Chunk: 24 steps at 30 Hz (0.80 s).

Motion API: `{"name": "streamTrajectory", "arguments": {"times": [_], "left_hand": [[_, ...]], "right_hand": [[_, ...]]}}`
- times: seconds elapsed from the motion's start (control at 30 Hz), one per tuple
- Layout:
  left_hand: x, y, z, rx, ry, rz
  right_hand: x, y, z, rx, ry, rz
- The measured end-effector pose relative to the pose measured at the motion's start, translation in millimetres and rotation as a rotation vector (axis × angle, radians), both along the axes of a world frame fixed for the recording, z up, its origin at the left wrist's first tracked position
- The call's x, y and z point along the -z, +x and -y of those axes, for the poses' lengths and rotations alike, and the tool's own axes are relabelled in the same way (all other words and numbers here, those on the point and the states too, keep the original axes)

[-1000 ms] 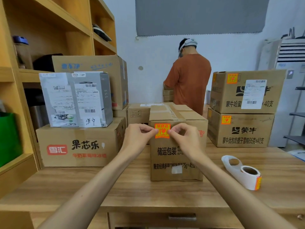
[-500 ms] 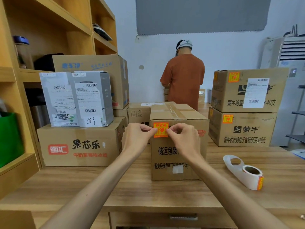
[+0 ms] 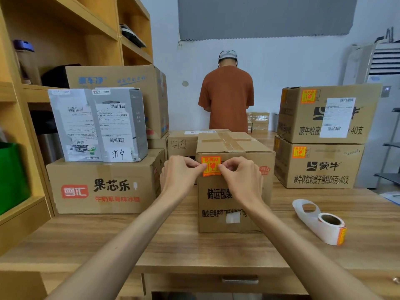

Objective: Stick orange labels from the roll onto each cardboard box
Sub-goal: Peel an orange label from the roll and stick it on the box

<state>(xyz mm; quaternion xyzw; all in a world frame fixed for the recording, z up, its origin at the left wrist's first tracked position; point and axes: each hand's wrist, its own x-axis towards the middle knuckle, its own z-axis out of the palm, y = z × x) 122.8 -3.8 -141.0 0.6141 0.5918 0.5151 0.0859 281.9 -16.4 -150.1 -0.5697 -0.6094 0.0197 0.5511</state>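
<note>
The orange label (image 3: 211, 166) lies at the upper left corner of the front face of the centre cardboard box (image 3: 229, 144), which stands on the wooden table (image 3: 194, 245). The left hand (image 3: 181, 172) pinches the label's left edge with curled fingers; the right hand (image 3: 240, 176) pinches its right edge likewise. Both forearms reach forward, and the right wrist covers part of the box print.

The label roll (image 3: 324, 224) lies on the table to the right, well apart. Behind it stand two stacked boxes (image 3: 318, 165), each labelled. A large box (image 3: 101, 185) stands left, just beside the left hand.
</note>
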Motion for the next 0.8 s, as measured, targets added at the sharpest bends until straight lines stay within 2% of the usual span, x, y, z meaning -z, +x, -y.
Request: {"name": "streamTrajectory", "arguments": {"times": [0.17, 0.3, 0.47, 0.6, 0.8], "left_hand": [[-3, 3, 4, -0.043, 0.024, -0.065], [-3, -2, 6, -0.079, 0.13, -0.198], [-7, -16, 1, 0.097, 0.246, -0.211], [-17, -18, -4, 0.194, 0.189, -0.198], [-21, -15, -11, 0.231, 0.175, -0.106]], "right_hand": [[1, -2, 2, 0.045, 0.044, 0.058], [-3, 2, 3, 0.126, 0.138, 0.249], [-19, 24, -7, 0.143, 0.401, 0.454], [-32, 35, -23, 0.053, 0.326, 0.561], [-29, 34, -33, -0.044, 0.234, 0.503]]}}
